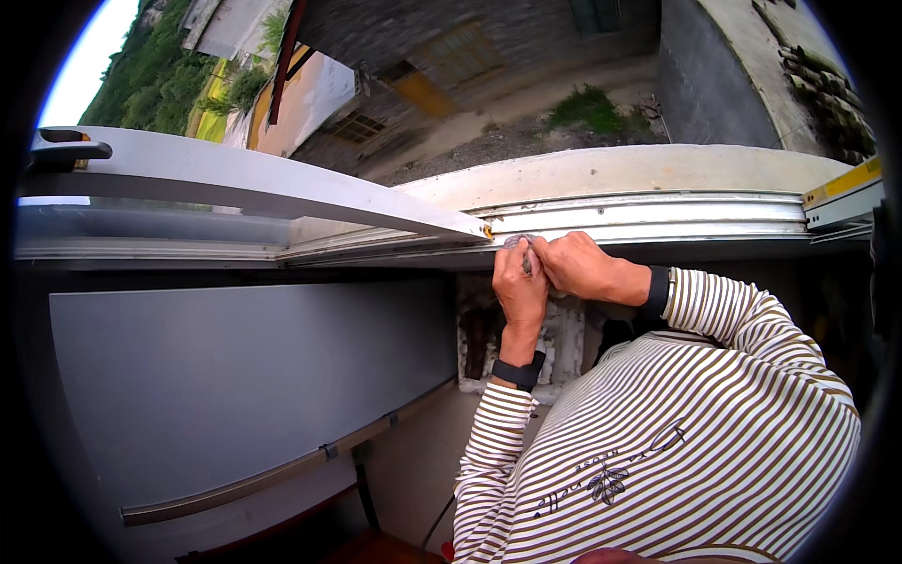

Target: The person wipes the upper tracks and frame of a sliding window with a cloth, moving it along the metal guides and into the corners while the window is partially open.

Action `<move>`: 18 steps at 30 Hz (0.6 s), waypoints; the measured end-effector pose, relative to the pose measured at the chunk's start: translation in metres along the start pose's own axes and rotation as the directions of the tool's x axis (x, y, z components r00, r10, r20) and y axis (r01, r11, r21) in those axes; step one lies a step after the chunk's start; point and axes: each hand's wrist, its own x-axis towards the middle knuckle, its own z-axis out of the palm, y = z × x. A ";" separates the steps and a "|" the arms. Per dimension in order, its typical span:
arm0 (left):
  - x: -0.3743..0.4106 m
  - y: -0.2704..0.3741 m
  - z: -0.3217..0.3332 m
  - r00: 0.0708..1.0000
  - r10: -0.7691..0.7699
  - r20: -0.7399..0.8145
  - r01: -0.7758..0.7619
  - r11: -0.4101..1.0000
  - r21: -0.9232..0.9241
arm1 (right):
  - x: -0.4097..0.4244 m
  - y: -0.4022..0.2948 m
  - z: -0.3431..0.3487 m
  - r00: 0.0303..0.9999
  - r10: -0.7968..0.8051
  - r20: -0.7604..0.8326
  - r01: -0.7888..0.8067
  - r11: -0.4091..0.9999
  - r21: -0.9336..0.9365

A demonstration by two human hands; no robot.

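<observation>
Both hands meet at the white metal track of a sliding window [648, 227], close to the lower end of a white window sash frame [282, 180]. Pinched between their fingertips is a small greyish cloth [520, 242], mostly covered by the fingers. My left hand [521, 285] comes up from below, its fingers curled on the cloth. From the right reaches my right hand [579, 266], fingers bent against the same cloth beside the left ones. Each wrist wears a black band.
A grey panel [254, 345] with a rail along its edge lies to the left below the window. Outside the track runs a concrete ledge [620, 169], with a yard below. Another frame edge with a yellow strip [845, 185] stands at the right. A dark latch [70, 149] is at far left.
</observation>
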 end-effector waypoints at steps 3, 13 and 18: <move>-0.004 0.007 0.003 0.999 -0.019 0.031 0.021 0.998 -0.052 | -0.004 0.002 -0.010 1.000 0.009 -0.028 -0.009 1.000 0.003; -0.008 -0.027 -0.030 0.976 -0.195 -0.092 0.182 0.974 -0.135 | 0.025 0.019 -0.049 0.919 0.195 0.343 -0.394 0.421 0.817; -0.008 -0.032 -0.029 0.956 -0.274 -0.100 0.257 0.954 -0.155 | 0.036 0.018 -0.059 0.884 0.147 0.444 -0.468 0.258 0.845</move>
